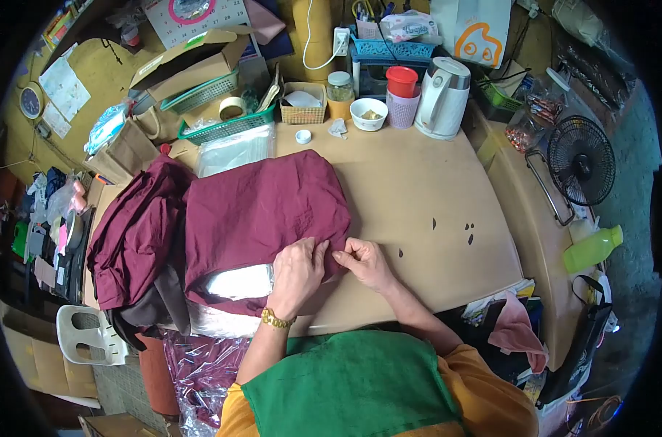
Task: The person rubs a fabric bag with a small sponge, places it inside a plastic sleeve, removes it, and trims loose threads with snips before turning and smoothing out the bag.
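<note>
A maroon garment (265, 197) lies spread on the table in front of me, its right end bunched and rounded. At its lower right edge, my left hand (297, 271) has fingers and thumb pressed together on the cloth. My right hand (364, 264) pinches the same edge between thumb and fingertips, a short way to the right. The exact bit of cloth between the fingertips is hidden. A shiny white sheet (240, 282) shows through an opening in the garment, left of my left wrist. Another crumpled maroon garment (138, 233) lies to the left, with dark cloth beneath it.
Along the back stand a white kettle (443, 98), a lilac cup (402, 109) with a red lid, a white bowl (369, 114) and a green basket (229, 131). Clear plastic bags (236, 151) lie behind the garment. A black fan (581, 162) and green bottle (593, 249) are on the right.
</note>
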Tool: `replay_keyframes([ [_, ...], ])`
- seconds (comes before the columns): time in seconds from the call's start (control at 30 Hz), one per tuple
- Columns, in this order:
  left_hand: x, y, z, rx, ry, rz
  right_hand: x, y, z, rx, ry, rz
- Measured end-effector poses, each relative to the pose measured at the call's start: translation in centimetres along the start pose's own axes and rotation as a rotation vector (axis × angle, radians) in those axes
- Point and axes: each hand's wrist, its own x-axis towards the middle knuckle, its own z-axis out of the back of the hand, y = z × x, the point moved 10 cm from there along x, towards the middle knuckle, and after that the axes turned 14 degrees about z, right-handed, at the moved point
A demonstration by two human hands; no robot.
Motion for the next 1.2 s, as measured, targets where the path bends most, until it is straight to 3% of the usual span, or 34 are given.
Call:
replay_keyframes([
  [0.1,0.7,1.5,1.7,-0.228,-0.125,0.074,-0.7,-0.3,-0.1,0.26,-0.023,-0.147],
  [0.17,1.0,1.6,2.7,-0.36,-0.088,0.107,-1.7,-1.2,-1.2,0.619,-0.046,-0.387],
  [0.2,0.9,1.4,2.2,-0.298,0.009,0.145,-2.0,-1.7,-1.9,0.612,0.033,-0.429],
  [0.3,0.4,1.6,0.0,-0.171,0.153,0.166,-1.5,-2.4,-2.1,0.443,0.026,-0.315],
  [0.43,-0.9,1.0,-0.3,-0.062,0.264,0.067,-0.7,-3.5,0.0,0.622,-0.191,-0.214],
  [0.5,-1.5,1.5,-0.7,0.0,0.282,0.004,-0.7,-3.2,0.4,0.657,-0.269,-0.229],
  [0.57,-2.1,1.7,-0.2,-0.004,0.109,-0.164,-1.1,-1.9,-0.5,0.614,-0.25,-0.433],
  [0.6,-2.3,1.5,0.1,-0.004,0.107,-0.16,-1.2,-2.6,-0.5,0.614,-0.246,-0.436],
  [0.67,-3.0,3.0,-1.4,0.086,0.378,0.069,-0.6,-3.8,-0.4,0.54,-0.176,-0.281],
  [0.7,-3.4,2.8,-0.6,0.086,0.377,0.073,-0.5,-4.3,-0.3,0.541,-0.174,-0.284],
  [0.77,-4.1,4.0,0.5,0.028,0.433,0.203,1.8,-2.4,0.2,0.099,0.041,-0.017],
  [0.83,-4.4,5.8,2.0,-0.302,0.376,0.306,3.6,0.5,-0.5,-0.081,0.144,-0.006],
  [0.9,-3.6,7.3,3.6,-0.75,0.192,0.301,5.6,3.2,-2.6,-1.002,0.494,0.11],
  [0.93,-3.1,7.3,5.1,-0.796,0.111,0.239,6.2,2.2,-3.3,-1.003,0.493,0.113],
  [1.0,-2.4,8.0,8.1,-0.864,-0.061,0.193,8.2,0.1,-3.7,-1.434,0.38,0.269],
  [1.03,-2.5,6.9,9.7,-0.982,-0.178,0.147,8.8,-0.9,-3.7,-1.436,0.377,0.275],
  [1.1,-3.1,6.2,11.9,-1.016,-0.348,0.064,9.2,-3.3,-5.3,-1.187,0.604,0.232],
  [1.13,-3.2,6.6,12.1,-1.151,-0.349,0.031,9.2,-3.3,-5.1,-1.217,0.65,0.15],
  [1.2,-4.1,6.5,12.8,-1.187,-0.388,0.031,10.0,-4.7,-3.6,-1.288,0.652,0.183],
])
